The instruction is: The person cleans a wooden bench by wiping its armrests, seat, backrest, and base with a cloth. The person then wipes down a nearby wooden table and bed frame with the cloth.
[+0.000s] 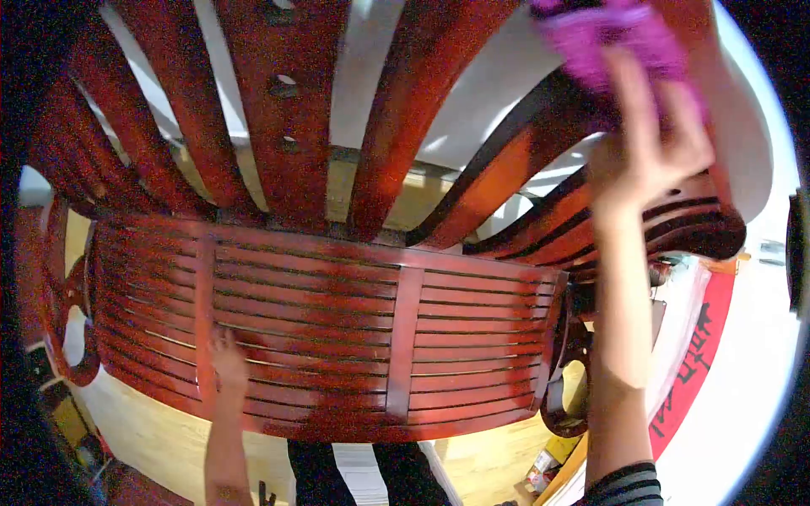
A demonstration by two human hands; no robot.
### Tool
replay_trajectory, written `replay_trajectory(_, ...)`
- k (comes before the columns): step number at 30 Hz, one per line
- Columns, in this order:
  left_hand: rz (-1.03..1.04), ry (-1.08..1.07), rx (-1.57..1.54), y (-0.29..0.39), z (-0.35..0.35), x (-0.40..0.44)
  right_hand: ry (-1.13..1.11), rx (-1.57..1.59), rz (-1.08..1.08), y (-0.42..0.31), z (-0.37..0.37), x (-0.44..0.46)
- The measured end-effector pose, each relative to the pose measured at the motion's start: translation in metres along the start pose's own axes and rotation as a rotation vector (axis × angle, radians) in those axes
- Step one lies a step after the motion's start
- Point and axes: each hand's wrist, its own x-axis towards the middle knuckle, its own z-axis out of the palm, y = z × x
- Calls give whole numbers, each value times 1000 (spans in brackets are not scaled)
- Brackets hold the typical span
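A purple cloth [620,51], blurred by motion, is in my right hand [654,156] at the upper right, against the top right part of the wooden bench's backrest [405,110]. My left hand [228,358] rests on the slatted seat [308,320] of the reddish-brown bench, near its left crosspiece [205,295]. Its fingers are small and blurred, and nothing is visible in them. Curved slats of the backrest fan out above the seat.
Curved armrests stand at the left [55,295] and right [700,228] ends. A red banner with black characters [688,363] lies at the right. Yellow and white items [548,464] sit on the pale floor [481,464] at the lower right.
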Motion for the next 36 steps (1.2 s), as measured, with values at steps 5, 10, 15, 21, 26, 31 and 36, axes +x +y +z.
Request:
replay_trajectory(5, 88, -118, -498, 151, -155, -26, -270, 203, 73, -86, 18, -184)
replay_trajectory(10, 22, -406, -457, 261, -214, -27, -410, 257, 114, -145, 2, -264)
replay_trajectory(15, -13, -409, -241, 283, -199, -21, -807, 433, -147, -176, -1, -352)
replay_trajectory(21, -55, -237, -185, 289, -156, -18, -924, 682, 154, -116, -40, -269)
replay_trajectory(26, -29, -385, -99, 286, -185, -18, -450, 380, 20, 69, -104, -98)
replay_trajectory(31, 4, -369, -2, 282, -187, -19, 36, 6, 88, 115, -27, -68)
replay_trajectory(36, -11, -396, -24, 285, -175, -13, -319, 244, 164, 13, -6, -239)
